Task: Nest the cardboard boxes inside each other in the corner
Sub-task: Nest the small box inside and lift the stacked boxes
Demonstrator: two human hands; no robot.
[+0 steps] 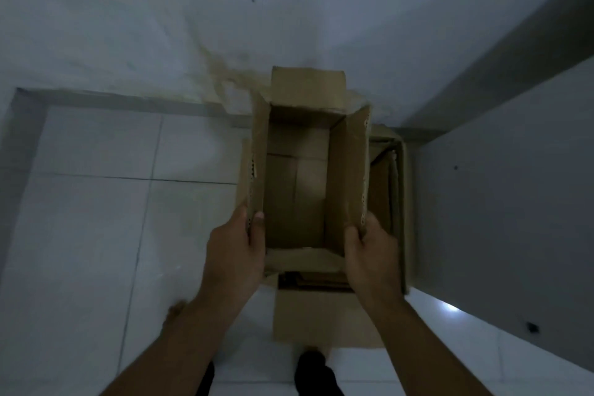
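At frame centre, the left hand (236,244) and right hand (369,251) clamp the open inner box's (297,183) side flaps, over the larger box (403,202) in the corner. Next, probably lowering it in squarely.

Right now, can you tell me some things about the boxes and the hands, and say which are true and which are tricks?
1. Both hands hold the open cardboard box. True: the left hand grips its left flap and the right hand grips its right flap.
2. The held box is full of toys. False: it is empty inside.
3. A bigger box sits underneath, by the wall corner. True.
4. The floor is green carpet. False: it is pale tile.
5. The held box's top is taped shut. False: its flaps stand open.
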